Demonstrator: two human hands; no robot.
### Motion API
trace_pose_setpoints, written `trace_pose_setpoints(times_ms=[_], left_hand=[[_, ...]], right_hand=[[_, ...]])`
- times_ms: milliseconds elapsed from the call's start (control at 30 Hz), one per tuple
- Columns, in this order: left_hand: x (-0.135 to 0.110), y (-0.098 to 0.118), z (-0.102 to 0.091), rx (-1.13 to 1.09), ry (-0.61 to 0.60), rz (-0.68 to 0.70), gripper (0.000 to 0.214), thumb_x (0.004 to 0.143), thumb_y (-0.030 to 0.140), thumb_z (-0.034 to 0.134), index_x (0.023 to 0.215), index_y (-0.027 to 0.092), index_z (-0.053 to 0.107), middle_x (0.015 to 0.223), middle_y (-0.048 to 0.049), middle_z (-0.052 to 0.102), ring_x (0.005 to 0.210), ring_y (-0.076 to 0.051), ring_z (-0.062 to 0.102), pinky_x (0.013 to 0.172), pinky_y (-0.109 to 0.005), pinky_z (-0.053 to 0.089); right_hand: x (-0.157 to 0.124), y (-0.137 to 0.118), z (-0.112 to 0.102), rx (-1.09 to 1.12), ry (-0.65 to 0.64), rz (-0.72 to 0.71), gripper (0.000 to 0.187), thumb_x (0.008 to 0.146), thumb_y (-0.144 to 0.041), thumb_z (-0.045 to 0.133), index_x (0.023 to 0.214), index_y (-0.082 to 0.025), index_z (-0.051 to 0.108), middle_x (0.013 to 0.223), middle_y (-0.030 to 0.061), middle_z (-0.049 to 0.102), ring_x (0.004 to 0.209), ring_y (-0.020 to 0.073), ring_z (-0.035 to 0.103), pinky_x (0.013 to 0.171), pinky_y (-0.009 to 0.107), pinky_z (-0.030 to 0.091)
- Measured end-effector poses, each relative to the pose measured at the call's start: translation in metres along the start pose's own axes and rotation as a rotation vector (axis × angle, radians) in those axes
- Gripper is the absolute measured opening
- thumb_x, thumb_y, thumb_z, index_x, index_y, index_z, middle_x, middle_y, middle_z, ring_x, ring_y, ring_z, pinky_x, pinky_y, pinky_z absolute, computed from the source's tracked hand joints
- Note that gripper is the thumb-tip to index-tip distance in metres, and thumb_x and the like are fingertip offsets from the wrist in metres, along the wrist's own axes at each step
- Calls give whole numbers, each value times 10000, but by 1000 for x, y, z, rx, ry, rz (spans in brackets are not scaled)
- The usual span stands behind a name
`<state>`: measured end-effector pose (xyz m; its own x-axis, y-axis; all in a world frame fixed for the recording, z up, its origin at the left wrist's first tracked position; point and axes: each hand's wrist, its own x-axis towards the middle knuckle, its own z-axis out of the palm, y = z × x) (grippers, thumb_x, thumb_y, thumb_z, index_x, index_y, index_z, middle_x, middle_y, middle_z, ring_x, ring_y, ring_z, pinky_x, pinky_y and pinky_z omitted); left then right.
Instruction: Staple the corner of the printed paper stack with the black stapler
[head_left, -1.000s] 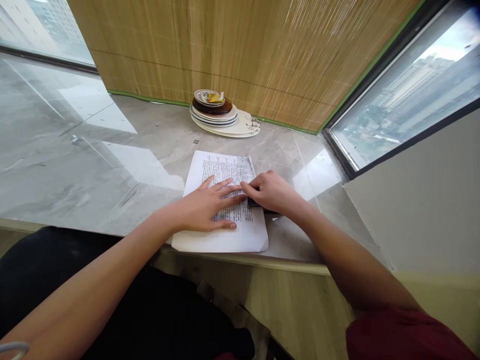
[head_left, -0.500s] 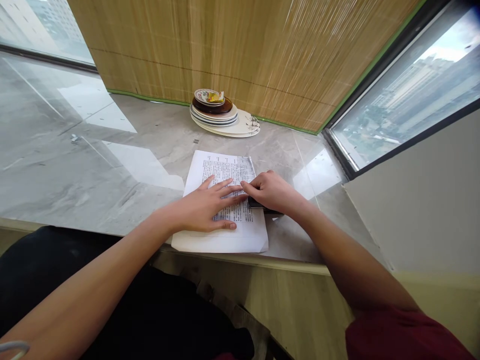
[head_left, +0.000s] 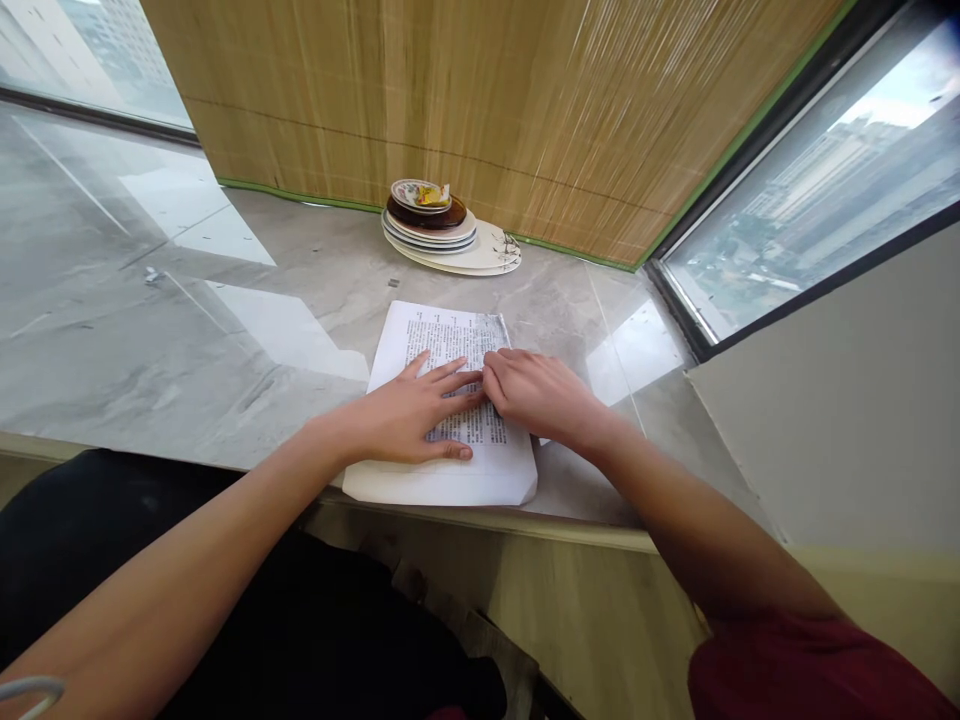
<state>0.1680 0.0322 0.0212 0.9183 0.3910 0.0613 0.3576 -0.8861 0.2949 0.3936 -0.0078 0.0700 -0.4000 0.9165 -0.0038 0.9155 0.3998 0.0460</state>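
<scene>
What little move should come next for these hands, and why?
I'd probably lift the right hand slightly: curled over the right edge of the printed sheet, it hides what lies beneath, so checking seems sensible. The left hand, spread flat on the sheet, could hold it steady.

Cannot read print (head_left: 430, 335) on paper (head_left: 442, 484): too small. Cannot see beneath right hand (head_left: 534, 392), nor tell any grip there. Lose blind (head_left: 450, 80) at top edge, sleeve (head_left: 802, 665) at bottom right.

On my feed there's a slatted blind (head_left: 450, 100) behind a grey marbled desk (head_left: 322, 250) that's catching daylight glare (head_left: 292, 330). Window (head_left: 840, 200) and pale wall (head_left: 847, 420) on the right.
</scene>
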Motion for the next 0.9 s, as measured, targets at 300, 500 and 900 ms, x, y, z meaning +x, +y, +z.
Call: trace_pose_setpoints(times_ms=[300,500,900], left_hand=[[0,0,-3,16,-23,-7,810,996,736,505,1673,322,342,1758,-107,285,1642,-378,206,1314,-649,61],[-1,-1,-2,10,-29,5,825,1014,742,452,1709,364,216,1776,-60,246,1651,-374,166,1316,-650,43],[0,1,-9,-17,-62,33,631,1029,642,536,1623,482,395,1785,-12,222,1641,-412,182,1294,-707,91]], right_hand=[[10,8,5,171,-98,-122,376,1096,-245,311,1007,-136,660,1039,163,714,930,257,616,802,358,421],[12,74,-14,734,-269,-345,542,1005,-717,486,874,-198,568,858,13,607,771,159,499,728,282,399],[12,141,4,994,-428,-405,343,728,-362,887,979,-166,761,909,1,692,794,148,608,716,234,453]])
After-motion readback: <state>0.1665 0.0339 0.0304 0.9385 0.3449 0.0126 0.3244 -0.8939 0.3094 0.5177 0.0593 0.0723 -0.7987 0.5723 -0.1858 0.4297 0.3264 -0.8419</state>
